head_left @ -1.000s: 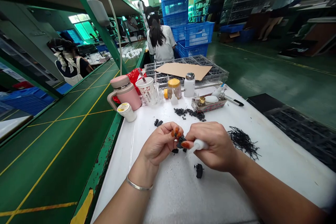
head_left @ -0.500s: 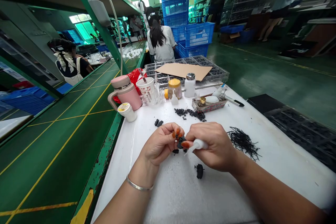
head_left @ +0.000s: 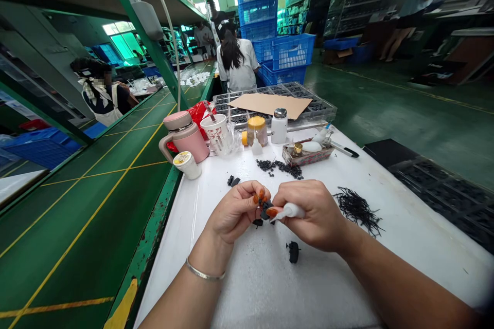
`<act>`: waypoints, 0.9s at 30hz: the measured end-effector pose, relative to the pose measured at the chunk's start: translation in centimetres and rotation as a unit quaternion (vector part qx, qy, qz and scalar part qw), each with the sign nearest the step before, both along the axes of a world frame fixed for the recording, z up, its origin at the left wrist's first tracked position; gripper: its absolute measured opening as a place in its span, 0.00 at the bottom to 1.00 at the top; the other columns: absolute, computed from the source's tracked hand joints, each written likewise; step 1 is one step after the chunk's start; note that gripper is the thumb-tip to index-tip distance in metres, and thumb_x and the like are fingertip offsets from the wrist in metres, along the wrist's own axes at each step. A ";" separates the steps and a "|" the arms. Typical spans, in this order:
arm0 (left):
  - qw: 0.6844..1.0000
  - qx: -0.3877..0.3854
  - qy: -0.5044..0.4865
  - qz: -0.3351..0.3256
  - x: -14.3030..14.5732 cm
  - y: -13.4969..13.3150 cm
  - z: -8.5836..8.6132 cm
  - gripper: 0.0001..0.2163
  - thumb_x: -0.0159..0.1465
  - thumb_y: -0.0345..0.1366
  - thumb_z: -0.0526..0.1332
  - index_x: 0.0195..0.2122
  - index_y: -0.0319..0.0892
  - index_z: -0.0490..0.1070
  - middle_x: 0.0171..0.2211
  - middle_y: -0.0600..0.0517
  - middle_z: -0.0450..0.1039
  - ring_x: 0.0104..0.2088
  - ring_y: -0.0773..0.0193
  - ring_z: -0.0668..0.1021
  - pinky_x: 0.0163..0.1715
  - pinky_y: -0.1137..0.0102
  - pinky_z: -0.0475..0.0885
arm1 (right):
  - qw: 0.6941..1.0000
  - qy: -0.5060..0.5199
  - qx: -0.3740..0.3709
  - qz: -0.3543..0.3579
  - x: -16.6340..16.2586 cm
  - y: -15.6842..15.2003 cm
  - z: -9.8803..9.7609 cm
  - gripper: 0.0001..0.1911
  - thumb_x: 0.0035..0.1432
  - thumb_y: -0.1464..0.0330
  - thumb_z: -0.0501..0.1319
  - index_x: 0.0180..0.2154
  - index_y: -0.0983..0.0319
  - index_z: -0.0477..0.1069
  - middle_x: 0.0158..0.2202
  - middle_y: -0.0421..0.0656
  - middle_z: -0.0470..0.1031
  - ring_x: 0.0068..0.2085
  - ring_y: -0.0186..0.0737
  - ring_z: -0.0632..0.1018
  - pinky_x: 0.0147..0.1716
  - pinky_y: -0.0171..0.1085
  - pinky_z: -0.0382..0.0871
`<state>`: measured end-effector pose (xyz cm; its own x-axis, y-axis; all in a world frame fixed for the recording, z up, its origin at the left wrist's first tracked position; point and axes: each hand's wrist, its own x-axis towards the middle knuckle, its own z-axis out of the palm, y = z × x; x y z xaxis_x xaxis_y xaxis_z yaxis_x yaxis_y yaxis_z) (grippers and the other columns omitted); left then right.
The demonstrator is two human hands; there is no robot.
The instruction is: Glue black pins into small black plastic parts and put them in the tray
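Note:
My left hand (head_left: 235,211) pinches a small black plastic part (head_left: 265,209) between thumb and fingers above the white table (head_left: 270,288). My right hand (head_left: 314,213) is closed round a small white squeeze bottle (head_left: 290,211), whose tip points left at the black part. Another black part (head_left: 293,251) lies on the table just below my right hand, and two more (head_left: 232,181) lie above my left hand. A heap of thin black pins (head_left: 357,208) sits right of my right hand.
At the back of the table stand a pink mug (head_left: 185,136), a white cup (head_left: 216,131), a yellow-lidded jar (head_left: 257,129), a white bottle (head_left: 278,125) and a small tray (head_left: 306,153). Black granules (head_left: 280,166) lie before them. People work at a green bench (head_left: 96,195) on the left.
The bottle's tip has shifted slightly up toward the black part. My hands otherwise stay in place.

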<state>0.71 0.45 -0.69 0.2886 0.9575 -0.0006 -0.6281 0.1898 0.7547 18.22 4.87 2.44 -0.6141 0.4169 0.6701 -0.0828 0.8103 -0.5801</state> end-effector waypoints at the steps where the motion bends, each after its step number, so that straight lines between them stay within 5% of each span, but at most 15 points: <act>1: 1.000 0.001 0.001 0.001 0.0 0.0 0.0 0.05 0.56 0.28 0.66 0.29 0.36 0.69 0.28 0.52 0.65 0.27 0.70 0.71 0.28 0.77 0.68 | 1.000 -0.001 -0.003 0.000 0.0 0.0 0.0 0.05 0.52 0.76 0.61 0.25 0.63 0.68 0.21 0.36 0.67 0.23 0.27 0.66 0.26 0.29 0.57; 9: 1.000 0.009 0.012 0.000 0.0 0.0 0.2 0.05 0.57 0.29 0.66 0.29 0.36 0.69 0.28 0.51 0.66 0.27 0.71 0.70 0.26 0.79 0.65 | 0.992 -0.030 -0.120 0.035 0.1 0.2 0.3 0.07 0.55 0.72 0.63 0.25 0.64 0.70 0.22 0.37 0.69 0.23 0.28 0.67 0.25 0.28 0.58; 18: 0.997 0.009 0.070 0.014 -0.5 0.1 0.1 0.06 0.58 0.31 0.66 0.29 0.36 0.69 0.31 0.48 0.67 0.30 0.69 0.72 0.29 0.77 0.68 | 0.937 -0.077 -0.334 0.070 0.1 0.8 0.3 0.17 0.53 0.62 0.66 0.21 0.65 0.66 0.19 0.35 0.59 0.22 0.28 0.58 0.20 0.30 0.51; 27: 0.998 -0.006 0.068 0.003 -0.3 0.0 -0.1 0.07 0.56 0.31 0.67 0.29 0.36 0.69 0.29 0.50 0.67 0.28 0.69 0.72 0.27 0.77 0.67 | 0.916 -0.048 -0.384 0.108 0.0 1.1 -0.1 0.16 0.50 0.63 0.68 0.21 0.66 0.67 0.18 0.35 0.61 0.22 0.27 0.58 0.20 0.31 0.50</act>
